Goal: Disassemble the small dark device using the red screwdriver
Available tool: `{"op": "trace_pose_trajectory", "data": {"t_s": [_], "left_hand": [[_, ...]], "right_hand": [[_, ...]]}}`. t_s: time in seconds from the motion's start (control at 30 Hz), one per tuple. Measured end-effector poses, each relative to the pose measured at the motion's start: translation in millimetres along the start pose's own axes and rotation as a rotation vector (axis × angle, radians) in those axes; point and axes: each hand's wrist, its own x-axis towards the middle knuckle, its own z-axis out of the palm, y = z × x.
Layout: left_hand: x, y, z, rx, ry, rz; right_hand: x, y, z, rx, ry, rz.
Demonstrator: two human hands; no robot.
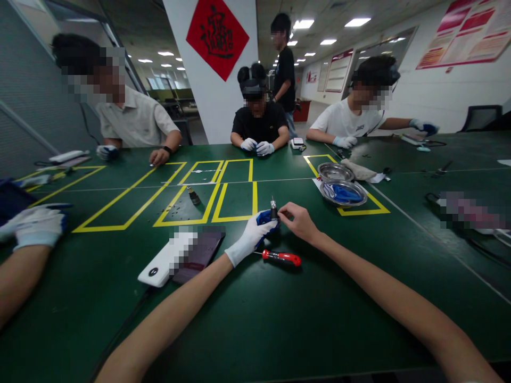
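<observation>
A small black-and-silver cylindrical part (273, 209) stands upright in my left hand (255, 232), which wears a white glove with blue-coated fingers wrapped round it. My right hand (298, 219) is bare, its thumb and index finger pinched together right beside the part. Whatever lies between those fingertips, if anything, is too small to make out. Just below my left hand, a screwdriver (281, 258) with a red-and-black handle lies on the green table (319, 314). A similar dark cylindrical piece (193, 195) stands tilted among tiny dark bits inside a yellow-taped rectangle.
A white power bank (165, 260) with a cable and a dark phone (199, 255) lie left of my forearm. Two metal bowls (362, 201) sit at right, the nearer with blue-and-white gloves. Co-workers sit across the table; a gloved hand (40, 226) rests at far left.
</observation>
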Motion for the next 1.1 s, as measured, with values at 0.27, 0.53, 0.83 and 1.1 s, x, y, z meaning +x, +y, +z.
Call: {"op": "trace_pose_trajectory", "data": {"t_s": [0.27,0.53,0.83,1.1], "left_hand": [[1.1,-2.0,-1.4,0.034,0.028,0.007],[-0.5,1.4,0.1,0.022,0.046,0.003],[-0.8,1.4,-0.4,0.028,0.034,-0.023],[-0.5,2.8,0.7,0.036,0.02,-0.007]], "right_hand": [[0.6,-0.8,-4.5,-0.218,-0.087,-0.128],[-0.6,-5.5,-4.5,-0.418,-0.104,-0.149],[2.9,-2.7,-8.3,-0.227,-0.094,-0.075],[6.5,3.1,-14.8,-0.161,-0.147,-0.071]]}}
